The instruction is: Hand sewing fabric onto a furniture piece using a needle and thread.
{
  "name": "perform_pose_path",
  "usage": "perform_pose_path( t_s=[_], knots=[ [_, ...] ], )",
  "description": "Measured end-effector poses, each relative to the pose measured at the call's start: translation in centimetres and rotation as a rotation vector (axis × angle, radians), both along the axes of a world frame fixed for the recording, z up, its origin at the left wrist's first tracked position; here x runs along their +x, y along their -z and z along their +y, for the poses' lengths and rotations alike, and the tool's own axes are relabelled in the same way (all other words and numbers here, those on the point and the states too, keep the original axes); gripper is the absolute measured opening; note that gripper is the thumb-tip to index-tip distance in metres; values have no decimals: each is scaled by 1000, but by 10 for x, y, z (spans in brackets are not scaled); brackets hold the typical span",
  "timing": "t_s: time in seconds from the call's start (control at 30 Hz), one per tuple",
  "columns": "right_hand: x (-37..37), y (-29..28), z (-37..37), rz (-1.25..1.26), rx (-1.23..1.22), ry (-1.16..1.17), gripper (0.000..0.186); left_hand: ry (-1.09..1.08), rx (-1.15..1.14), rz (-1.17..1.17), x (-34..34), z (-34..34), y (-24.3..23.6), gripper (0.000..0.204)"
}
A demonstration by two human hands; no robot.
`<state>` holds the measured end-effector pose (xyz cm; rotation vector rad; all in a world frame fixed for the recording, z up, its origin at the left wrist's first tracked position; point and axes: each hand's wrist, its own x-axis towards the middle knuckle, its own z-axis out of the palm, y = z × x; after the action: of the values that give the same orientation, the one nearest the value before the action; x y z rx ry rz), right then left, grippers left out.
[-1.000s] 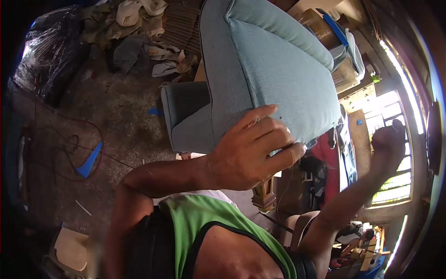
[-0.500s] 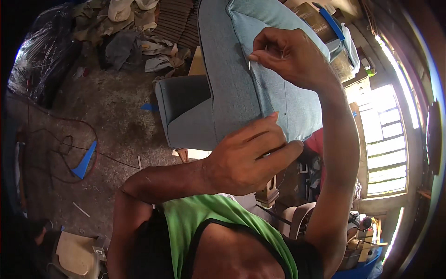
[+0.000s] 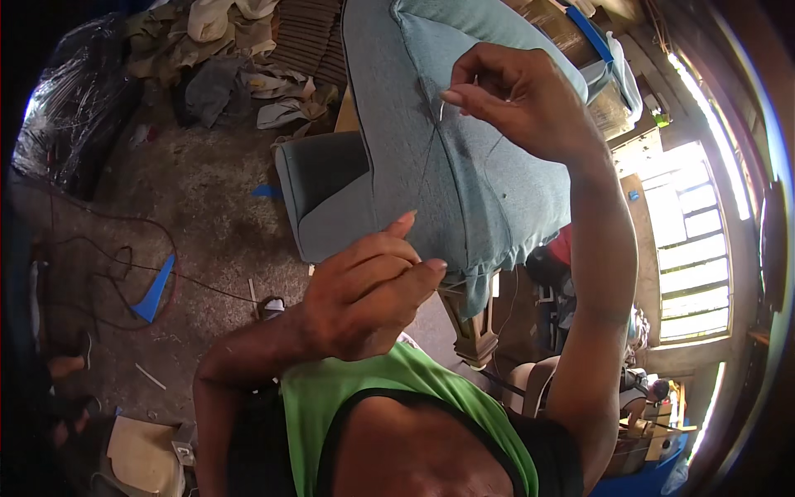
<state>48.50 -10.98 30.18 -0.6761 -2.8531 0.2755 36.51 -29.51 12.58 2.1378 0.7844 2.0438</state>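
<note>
In front of me stands a light blue upholstered piece of furniture point(image 3: 397, 166), with a piped seam running along it. Over that seam, my right hand point(image 3: 530, 103) is closed in a pinch on a thin curved needle point(image 3: 441, 110), its tip pointing down near the fabric. A fine dark thread point(image 3: 426, 166) runs from the seam near the needle toward my left hand point(image 3: 364, 290). The left hand is closed in front of my chest, fingers curled and thumb raised, seemingly on that thread; its grip is partly hidden. Loose fabric point(image 3: 479, 290) hangs at the near corner.
A carved wooden leg point(image 3: 474, 340) stands under the near corner. Cloth scraps point(image 3: 224, 87) lie at the far left, beside a plastic-wrapped bundle point(image 3: 74, 99). A cord point(image 3: 207, 284) crosses the floor near a blue triangular piece point(image 3: 154, 290). Another person point(image 3: 638, 398) is at the lower right.
My left hand has moved left and toward me, away from the seam, with the thread now slanting toward it. My right hand stays nearly in place with the needle. The loose fabric corner now shows.
</note>
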Motion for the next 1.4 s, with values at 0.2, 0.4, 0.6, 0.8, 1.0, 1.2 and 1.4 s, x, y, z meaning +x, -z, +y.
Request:
perform_pose_path(
  t_s=[0.2,0.4,0.6,0.8,1.0,1.2,1.4],
  knots=[
    [-8,1,-8,-96,132,-34,21,-61,31,-60,0,-1,5,26],
    [-9,1,-10,-116,145,-29,19,-56,29,-85,1,-1,5,28],
    [-10,1,-9,-146,166,-25,19,-25,24,-90,0,2,6,31],
    [-15,-4,-19,-194,222,9,18,-17,36,-101,-1,1,6,32],
    [-27,-13,4,-354,53,-117,20,-22,46,-123,-8,1,0,30],
    [-55,-32,-6,-679,-111,19,22,0,-24,-228,-25,2,-1,22],
    [-20,-32,-28,-458,250,-76,17,22,-64,-461,-59,-14,-2,22]
  ],
)
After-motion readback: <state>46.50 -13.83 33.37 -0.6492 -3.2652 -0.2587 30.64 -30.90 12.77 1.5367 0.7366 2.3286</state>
